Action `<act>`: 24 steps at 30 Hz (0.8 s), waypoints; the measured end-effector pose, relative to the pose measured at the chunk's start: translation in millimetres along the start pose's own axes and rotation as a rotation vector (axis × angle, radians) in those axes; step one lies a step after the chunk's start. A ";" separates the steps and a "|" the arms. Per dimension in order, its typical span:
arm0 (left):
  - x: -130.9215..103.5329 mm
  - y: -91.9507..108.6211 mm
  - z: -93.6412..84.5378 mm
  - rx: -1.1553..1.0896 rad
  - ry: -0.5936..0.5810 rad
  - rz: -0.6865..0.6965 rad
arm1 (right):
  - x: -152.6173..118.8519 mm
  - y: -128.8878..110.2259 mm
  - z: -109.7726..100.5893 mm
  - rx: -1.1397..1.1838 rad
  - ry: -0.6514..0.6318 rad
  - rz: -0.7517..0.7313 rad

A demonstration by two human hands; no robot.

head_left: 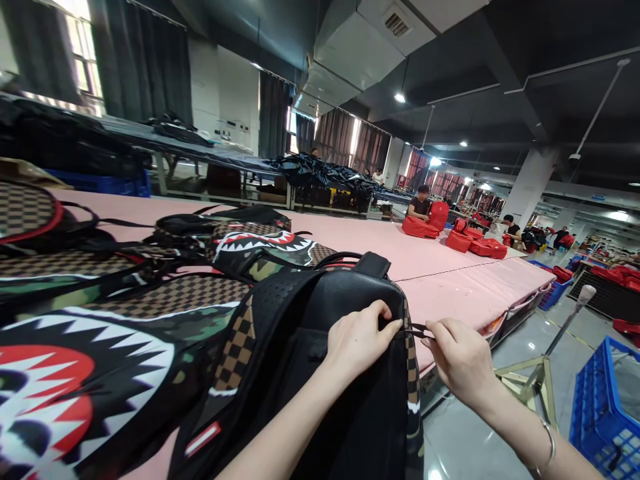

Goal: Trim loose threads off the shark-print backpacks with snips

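Observation:
A black backpack with brown checkered side panels leans on the pink table, its padded back and shoulder strap towards me. My left hand pinches the right edge of this backpack near its top, where a thin black strap comes out. Just beyond the table edge, my right hand is closed on the free end of that strap, which runs short and straight between both hands. The fingertips partly cover its ends. To the left lies another backpack with a shark-mouth print and camouflage.
More patterned backpacks lie on the pink table. Red bags sit farther along it, with a person beside them. On the floor at right are a blue crate and a metal stand.

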State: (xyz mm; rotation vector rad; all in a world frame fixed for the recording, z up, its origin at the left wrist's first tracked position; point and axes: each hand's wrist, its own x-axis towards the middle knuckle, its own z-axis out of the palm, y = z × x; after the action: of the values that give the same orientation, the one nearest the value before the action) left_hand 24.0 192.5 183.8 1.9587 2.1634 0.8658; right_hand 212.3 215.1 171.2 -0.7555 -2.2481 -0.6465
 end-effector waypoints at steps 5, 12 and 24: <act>-0.6 0.3 0.5 0.006 0.002 -0.001 | 4.6 -6.6 -4.7 -0.084 0.001 -0.022; -2.2 0.7 0.4 0.009 0.006 0.002 | 8.5 -13.8 -7.5 -0.191 -0.058 -0.020; -7.4 -1.7 -1.2 0.020 0.024 0.039 | -3.8 35.3 47.5 0.847 -0.190 0.228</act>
State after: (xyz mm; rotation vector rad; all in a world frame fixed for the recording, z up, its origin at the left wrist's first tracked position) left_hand 23.2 185.1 181.8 2.0169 2.1616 0.8814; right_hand 217.5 268.4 145.7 -0.6201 -2.2504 0.4951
